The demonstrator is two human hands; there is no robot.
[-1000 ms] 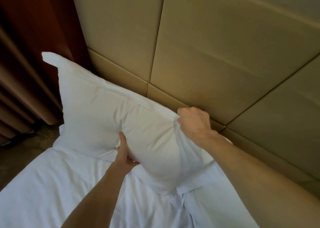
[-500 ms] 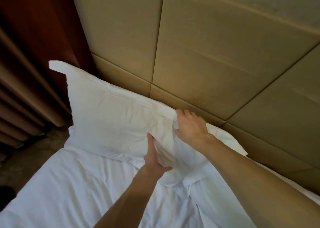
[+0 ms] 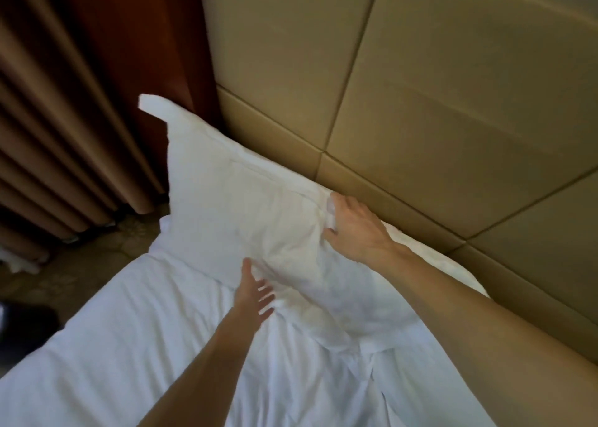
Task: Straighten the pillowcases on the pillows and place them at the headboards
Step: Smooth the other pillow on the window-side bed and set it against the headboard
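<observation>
From the head camera, looking down over the arms, the white pillow [image 3: 246, 219] sits at the top edge of the bed [image 3: 145, 345], in its left corner. Its back leans on the tan headboard [image 3: 420, 102], and one pointy corner of the pillowcase sticks up in front of the brown curtain [image 3: 64, 119]. The left hand [image 3: 255, 294] is at the pillow's bottom edge, where the pillow meets the sheet. Its fingers are spread wide and it holds nothing. The right hand [image 3: 356, 229] lies on the pillow's top edge, close to the headboard. Its fingertips sink into the cloth and look blurry there, so I cannot tell if it is pinching the pillowcase or only pressing on it. I think this is the step where the pillow gets set in its place and the case gets smoothed. The pillow looks like it is where it should be, but the cloth has wrinkles in the middle and bunches up near the right hand. Next, the flat hands should probably stroke the cloth out toward the pillow's edges, and the pointy corner may need a tug.
</observation>
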